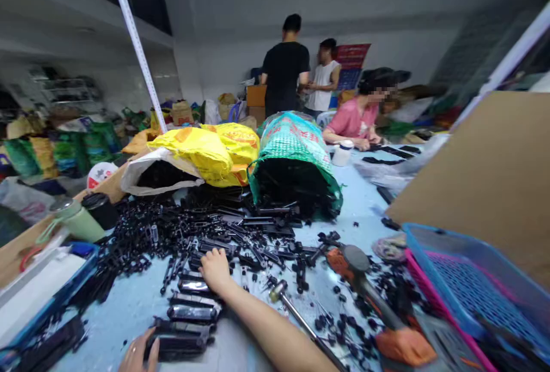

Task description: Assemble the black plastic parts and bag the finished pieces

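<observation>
At the lower edge, my left hand (138, 353) has its thumb and fingers around the left end of a black plastic part (183, 348). This part lies nearest to me in a column of similar long black parts (193, 313) on the light blue table. Farther forward, my right hand (216, 271) rests at the edge of a heap of small black plastic parts (180, 228), its fingers bent down over them. What lies under those fingertips is hidden. To the right of my right forearm lies a hammer (296, 314) with a metal shaft.
An orange and grey power tool (365, 286) lies among scattered screws and black bits. At right stand a blue basket (464, 240) and a cardboard sheet (485, 177). Behind the heap are a green woven sack (292, 137) and yellow bags (197, 151). A co-worker (354, 120) sits across the table.
</observation>
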`<action>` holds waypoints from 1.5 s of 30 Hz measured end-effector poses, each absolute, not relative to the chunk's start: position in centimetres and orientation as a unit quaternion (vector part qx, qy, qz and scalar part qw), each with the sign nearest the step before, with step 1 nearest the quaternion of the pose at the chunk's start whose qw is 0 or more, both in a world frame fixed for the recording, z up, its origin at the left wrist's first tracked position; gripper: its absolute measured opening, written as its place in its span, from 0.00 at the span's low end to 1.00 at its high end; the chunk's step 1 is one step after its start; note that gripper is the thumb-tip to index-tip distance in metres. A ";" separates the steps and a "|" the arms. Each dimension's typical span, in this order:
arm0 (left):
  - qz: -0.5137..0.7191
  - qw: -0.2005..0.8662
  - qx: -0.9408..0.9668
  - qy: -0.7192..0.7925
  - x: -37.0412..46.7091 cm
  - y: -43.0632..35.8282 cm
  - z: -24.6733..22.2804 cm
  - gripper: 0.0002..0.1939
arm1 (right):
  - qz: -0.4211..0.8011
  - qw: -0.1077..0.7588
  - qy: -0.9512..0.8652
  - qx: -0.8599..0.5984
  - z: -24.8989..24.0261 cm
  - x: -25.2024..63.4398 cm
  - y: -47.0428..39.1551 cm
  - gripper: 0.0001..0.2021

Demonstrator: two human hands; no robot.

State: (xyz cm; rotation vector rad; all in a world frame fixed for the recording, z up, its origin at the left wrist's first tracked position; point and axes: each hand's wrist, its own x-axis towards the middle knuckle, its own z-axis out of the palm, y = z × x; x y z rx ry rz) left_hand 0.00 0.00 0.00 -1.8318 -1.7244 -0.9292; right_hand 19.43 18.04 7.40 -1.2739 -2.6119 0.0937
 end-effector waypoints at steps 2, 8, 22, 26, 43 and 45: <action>-0.340 0.218 -0.663 -0.630 0.0 -0.3 -0.1 0.14 | 0.034 0.106 -0.893 -0.436 7.2 19.1 18.2 0.11; -0.363 0.208 -0.651 -0.634 0.3 -0.9 0.1 0.12 | 0.044 0.061 -0.903 -0.424 7.6 18.7 18.3 0.12; -0.377 0.028 -0.633 -0.676 -0.1 -1.7 1.2 0.16 | 0.071 -0.028 -0.914 -0.398 10.2 18.9 18.1 0.22; -0.395 -0.056 -0.622 -0.674 -0.4 -2.5 2.8 0.16 | 0.075 -0.044 -0.909 -0.407 10.9 17.9 17.6 0.22; -0.450 -0.506 -0.383 -0.628 4.2 -6.7 5.8 0.11 | 0.100 -0.061 -0.944 -0.308 14.8 17.5 10.8 0.21; -0.438 -0.547 -0.343 -0.626 4.5 -6.5 6.2 0.12 | 0.097 -0.050 -0.943 -0.315 14.3 17.4 9.9 0.22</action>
